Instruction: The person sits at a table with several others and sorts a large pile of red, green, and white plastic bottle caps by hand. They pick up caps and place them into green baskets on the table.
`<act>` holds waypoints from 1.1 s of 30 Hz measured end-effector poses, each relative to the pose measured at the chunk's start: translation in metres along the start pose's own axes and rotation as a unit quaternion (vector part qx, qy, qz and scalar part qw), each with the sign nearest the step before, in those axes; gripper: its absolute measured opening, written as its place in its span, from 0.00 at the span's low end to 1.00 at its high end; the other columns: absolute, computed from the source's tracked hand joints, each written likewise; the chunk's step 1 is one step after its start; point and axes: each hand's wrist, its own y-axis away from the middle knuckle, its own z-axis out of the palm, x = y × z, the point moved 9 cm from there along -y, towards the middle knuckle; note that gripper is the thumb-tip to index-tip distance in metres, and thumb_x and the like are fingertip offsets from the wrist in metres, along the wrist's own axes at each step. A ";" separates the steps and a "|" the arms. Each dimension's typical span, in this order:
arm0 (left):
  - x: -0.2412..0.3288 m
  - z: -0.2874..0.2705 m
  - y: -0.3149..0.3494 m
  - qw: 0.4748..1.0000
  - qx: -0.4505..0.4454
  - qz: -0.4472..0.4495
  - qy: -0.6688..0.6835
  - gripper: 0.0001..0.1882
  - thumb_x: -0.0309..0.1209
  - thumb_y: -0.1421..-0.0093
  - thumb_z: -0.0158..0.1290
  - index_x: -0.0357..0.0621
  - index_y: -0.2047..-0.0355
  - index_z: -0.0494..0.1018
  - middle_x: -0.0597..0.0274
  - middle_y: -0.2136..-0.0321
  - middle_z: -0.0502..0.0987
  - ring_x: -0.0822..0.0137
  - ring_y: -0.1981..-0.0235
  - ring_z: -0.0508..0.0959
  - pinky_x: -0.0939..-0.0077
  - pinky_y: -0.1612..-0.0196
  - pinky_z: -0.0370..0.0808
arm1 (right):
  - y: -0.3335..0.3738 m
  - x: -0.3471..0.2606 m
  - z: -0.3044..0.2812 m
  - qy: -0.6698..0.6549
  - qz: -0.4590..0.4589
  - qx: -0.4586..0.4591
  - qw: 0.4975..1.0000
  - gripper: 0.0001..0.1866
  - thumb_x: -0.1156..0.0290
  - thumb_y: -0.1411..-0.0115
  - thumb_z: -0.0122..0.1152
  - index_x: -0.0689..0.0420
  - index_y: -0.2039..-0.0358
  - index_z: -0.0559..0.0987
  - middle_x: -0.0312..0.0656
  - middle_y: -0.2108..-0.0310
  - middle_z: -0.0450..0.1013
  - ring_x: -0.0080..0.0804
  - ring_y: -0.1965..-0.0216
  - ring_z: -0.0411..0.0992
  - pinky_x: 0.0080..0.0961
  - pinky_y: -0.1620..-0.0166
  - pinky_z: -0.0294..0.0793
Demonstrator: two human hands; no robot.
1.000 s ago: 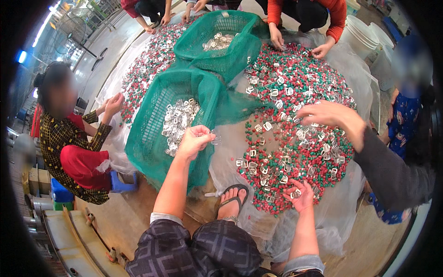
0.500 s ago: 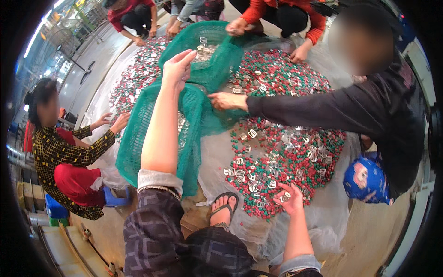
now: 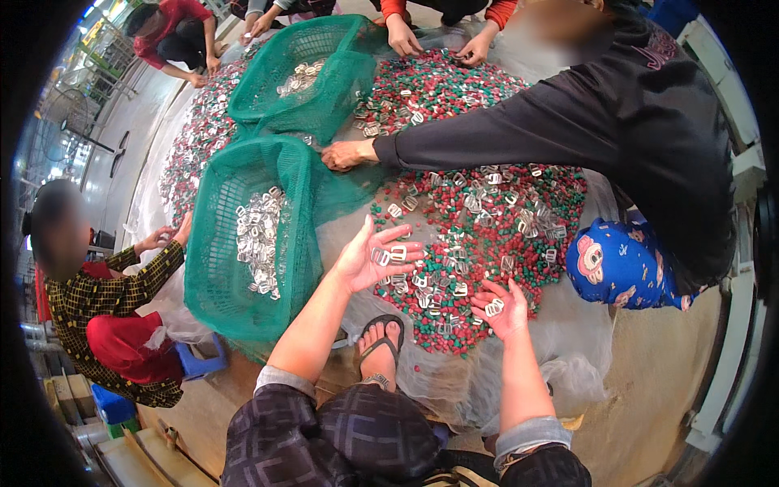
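My left hand (image 3: pixel 361 258) is over the near side of a pile of small red and green pellets (image 3: pixel 454 252) mixed with metal slider buckles. Two silvery buckles (image 3: pixel 389 255) rest across its loosely spread fingers. To its right, my right hand (image 3: pixel 507 315) is palm up with fingers partly curled, holding one buckle (image 3: pixel 493 308). Left of my left hand stands a green mesh-lined basket (image 3: pixel 207 268) with a heap of buckles (image 3: pixel 261 243) in it. A second green basket (image 3: pixel 251 93) behind it also holds buckles (image 3: pixel 300 79).
A co-worker's dark sleeve (image 3: pixel 487 134) reaches across the pile from the right, hand (image 3: pixel 347 155) at the netting. Others crouch at the far side and left, hands at the pile. My sandalled foot (image 3: pixel 381 345) is beside thin translucent sheeting (image 3: pixel 454 390).
My left hand has come back from above the far basket to the pile and now has buckles on its fingers. My right hand stays near the pile with a buckle. The view has shifted.
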 end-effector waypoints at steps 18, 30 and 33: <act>-0.063 -0.027 -0.017 0.769 0.139 0.086 -0.618 0.07 0.31 0.54 0.60 0.41 0.77 0.76 0.71 0.91 0.67 0.79 0.87 0.64 0.81 0.82 0.62 | -0.015 -0.018 -0.018 0.418 -0.207 0.103 0.879 0.13 0.61 0.50 0.63 0.59 0.71 0.78 0.29 0.84 0.67 0.16 0.81 0.63 0.16 0.75 0.63; -0.106 -0.035 -0.010 0.638 0.096 0.085 -0.759 0.09 0.32 0.55 0.59 0.45 0.77 0.70 0.64 0.81 0.73 0.67 0.77 0.74 0.71 0.74 0.70 | 0.004 0.056 0.051 0.831 -0.199 -0.005 0.519 0.13 0.62 0.58 0.64 0.52 0.73 0.74 0.41 0.76 0.74 0.41 0.71 0.74 0.38 0.68 0.72; -0.099 -0.059 -0.009 0.782 0.116 0.044 -0.611 0.09 0.29 0.55 0.60 0.42 0.80 0.69 0.70 0.83 0.70 0.77 0.79 0.69 0.79 0.74 0.66 | -0.001 0.038 0.039 0.760 -0.131 0.038 0.636 0.10 0.63 0.58 0.64 0.53 0.77 0.74 0.40 0.79 0.74 0.39 0.73 0.73 0.36 0.70 0.71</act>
